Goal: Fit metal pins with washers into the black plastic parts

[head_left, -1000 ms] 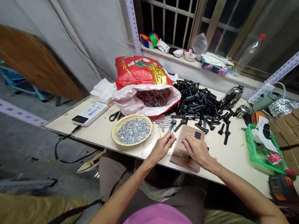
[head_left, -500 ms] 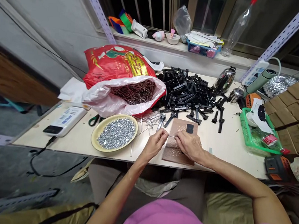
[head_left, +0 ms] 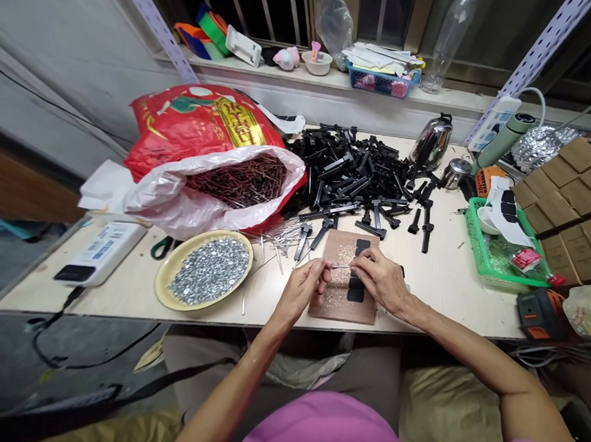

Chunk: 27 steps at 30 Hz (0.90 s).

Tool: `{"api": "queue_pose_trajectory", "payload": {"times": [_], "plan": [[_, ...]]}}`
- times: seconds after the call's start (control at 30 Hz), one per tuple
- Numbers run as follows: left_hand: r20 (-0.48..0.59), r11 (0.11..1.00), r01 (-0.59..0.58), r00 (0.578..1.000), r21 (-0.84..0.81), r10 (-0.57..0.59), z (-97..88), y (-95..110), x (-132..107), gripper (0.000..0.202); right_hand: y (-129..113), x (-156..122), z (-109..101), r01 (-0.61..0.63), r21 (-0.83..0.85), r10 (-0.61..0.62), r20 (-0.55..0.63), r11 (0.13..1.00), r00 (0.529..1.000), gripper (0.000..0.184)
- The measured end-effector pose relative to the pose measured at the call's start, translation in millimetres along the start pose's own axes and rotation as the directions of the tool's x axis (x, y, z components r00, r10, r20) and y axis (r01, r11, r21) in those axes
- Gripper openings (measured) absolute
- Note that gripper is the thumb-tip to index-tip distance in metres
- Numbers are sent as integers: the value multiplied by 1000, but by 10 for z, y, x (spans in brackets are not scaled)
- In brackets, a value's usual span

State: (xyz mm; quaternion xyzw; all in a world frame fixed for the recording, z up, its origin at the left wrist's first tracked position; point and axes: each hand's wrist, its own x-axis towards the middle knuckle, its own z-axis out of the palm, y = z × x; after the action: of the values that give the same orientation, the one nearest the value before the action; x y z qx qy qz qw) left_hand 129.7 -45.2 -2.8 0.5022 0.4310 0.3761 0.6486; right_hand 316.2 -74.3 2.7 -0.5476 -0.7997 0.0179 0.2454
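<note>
My left hand [head_left: 298, 289] and my right hand [head_left: 379, 279] are pinched together over a brown board [head_left: 343, 309], holding a thin metal nail [head_left: 340, 266] between their fingertips. The board carries black pads [head_left: 356, 290] and a scatter of small shiny bits. Left of my left hand lies a yellow plate [head_left: 164, 281] heaped with small silver metal pieces. Loose silver nails [head_left: 282, 239] lie just above it. Beyond my hands are a large pile of black plastic T-shaped parts [head_left: 351, 174] and a red-and-white bag [head_left: 205, 132] full of dark nails.
A white power bank [head_left: 100, 254] and green-handled scissors [head_left: 162, 247] lie at the table's left. To the right are a steel kettle [head_left: 433, 141], a green basket [head_left: 499, 243] and cardboard boxes [head_left: 570, 191]. The table's front edge [head_left: 393, 333] runs just below my hands.
The whole scene has shifted up and left in view as my head turned. My hands have moved slightly up the board, uncovering more of its black pads, and still pinch the nail.
</note>
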Motion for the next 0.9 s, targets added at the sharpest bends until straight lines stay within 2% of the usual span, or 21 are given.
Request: {"api": "queue_pose_trajectory", "payload": {"times": [0.17, 0.27, 0.33, 0.4, 0.43, 0.53, 0.63, 0.8, 0.9], "plan": [[21, 996, -41, 999, 80, 39, 33, -35, 30, 49, 78, -97, -26, -14, 29, 15, -46, 999, 999, 28], [45, 981, -73, 997, 180, 66, 27, -131, 77, 50, 143, -159, -25, -31, 33, 33, -64, 999, 997, 30], [13, 952, -107, 994, 287, 108, 10, -224, 121, 51, 217, -195, -6, -44, 17, 45, -68, 999, 997, 30], [-34, 872, -172, 977, 459, 211, -10, -335, 166, 50, 327, -215, 36, -56, -32, 53, -71, 998, 996, 30], [-35, 804, -209, 961, 557, 274, -18, -395, 185, 49, 394, -216, 64, -59, -66, 55, -73, 996, 996, 29], [66, 561, -296, 917, 773, 393, -19, -582, 221, 46, 605, -191, 166, -61, -158, 52, -62, 986, 997, 27], [192, 403, -365, 892, 839, 408, 10, -756, 234, 50, 754, -168, 253, -31, -191, 31, -5, 981, 1000, 25], [298, 293, -423, 872, 858, 388, 35, -918, 241, 52, 806, -209, 310, 115, -135, -105, 84, 984, 991, 26], [293, 263, -403, 881, 877, 372, 36, -931, 233, 53, 802, -229, 312, 113, -130, -103, 87, 985, 991, 28]]}}
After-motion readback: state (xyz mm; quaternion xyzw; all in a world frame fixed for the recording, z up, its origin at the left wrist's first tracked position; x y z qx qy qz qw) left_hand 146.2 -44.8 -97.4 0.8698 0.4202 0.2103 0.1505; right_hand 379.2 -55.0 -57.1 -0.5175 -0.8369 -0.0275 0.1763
